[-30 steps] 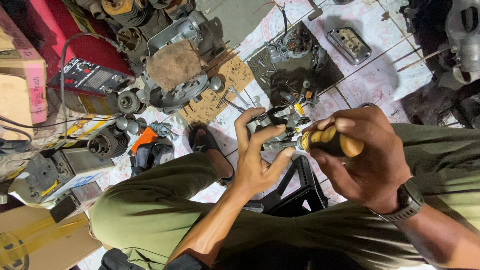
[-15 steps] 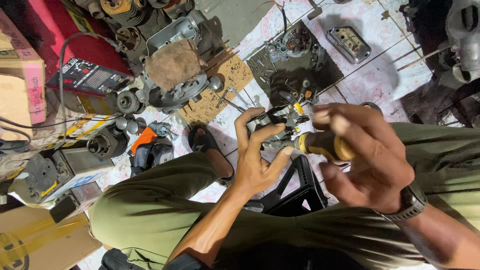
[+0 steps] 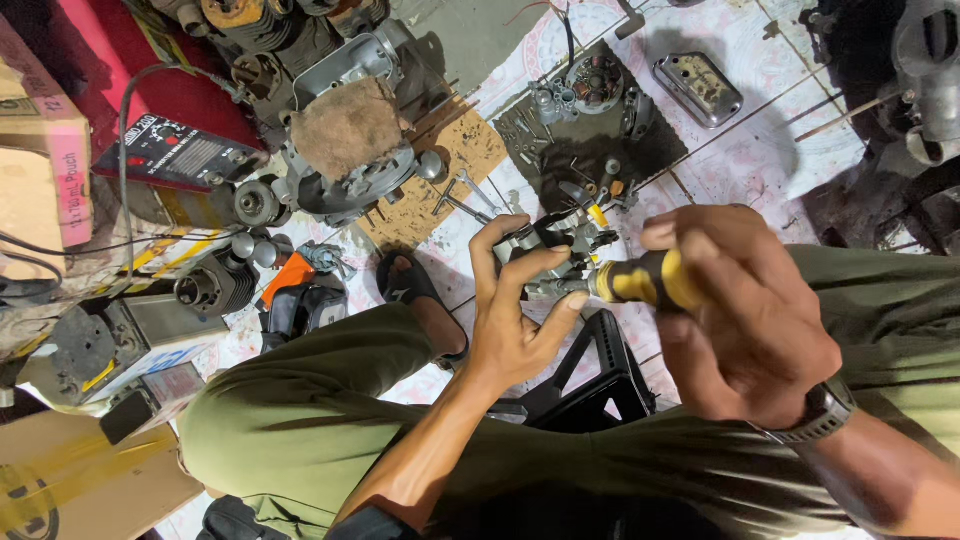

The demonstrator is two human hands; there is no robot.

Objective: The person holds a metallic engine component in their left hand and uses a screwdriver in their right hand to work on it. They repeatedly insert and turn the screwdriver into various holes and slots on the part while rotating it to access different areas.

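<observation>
My left hand (image 3: 515, 320) grips a small grey metal engine part (image 3: 562, 248) with a yellow tip, held above my lap. My right hand (image 3: 745, 320) is closed around the yellow and black handle of a screwdriver (image 3: 640, 282), whose tip points left into the part. A dark watch sits on my right wrist. My olive trousers fill the lower half of the view, and my sandalled foot (image 3: 415, 290) rests on the floor below the hands.
A black plastic stool (image 3: 590, 385) stands between my legs. On the patterned floor lie a dark tray of engine parts (image 3: 600, 110), a metal cover (image 3: 698, 88), wrenches (image 3: 465, 195), an engine casing with a rag (image 3: 350, 150), a red machine (image 3: 170, 150), cardboard boxes at left.
My right hand has turned on the screwdriver handle and shifted a little lower. The left hand keeps its hold on the metal part.
</observation>
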